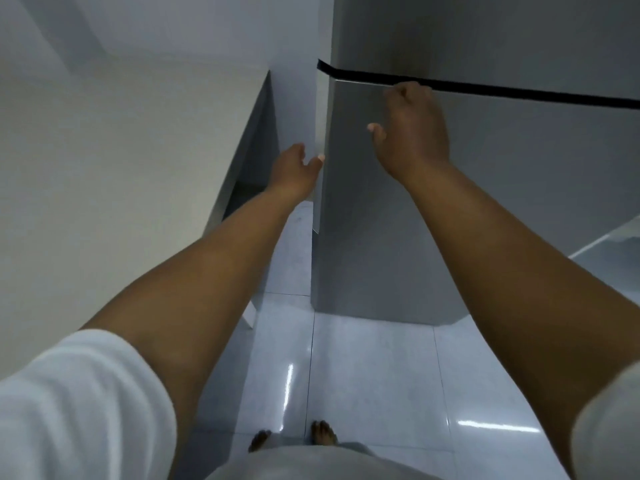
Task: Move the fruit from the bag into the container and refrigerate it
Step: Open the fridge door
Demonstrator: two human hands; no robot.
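Observation:
A tall grey fridge fills the upper right; its lower door (pixel 519 209) is closed below a dark gap (pixel 540 95) under the upper door (pixel 485 32). My right hand (pixel 414 133) reaches up to that gap, its fingers curled over the top edge of the lower door. My left hand (pixel 294 169) is at the door's left edge with fingers apart, holding nothing, its thumb tip near the edge. No fruit, bag or container is in view.
A pale wall (pixel 104 161) runs along the left, with a narrow grey recess (pixel 256 157) between it and the fridge. Glossy light floor tiles (pixel 374 372) lie below, with my bare feet (pixel 323 433) on them. A white edge (pixel 613 244) shows at the right.

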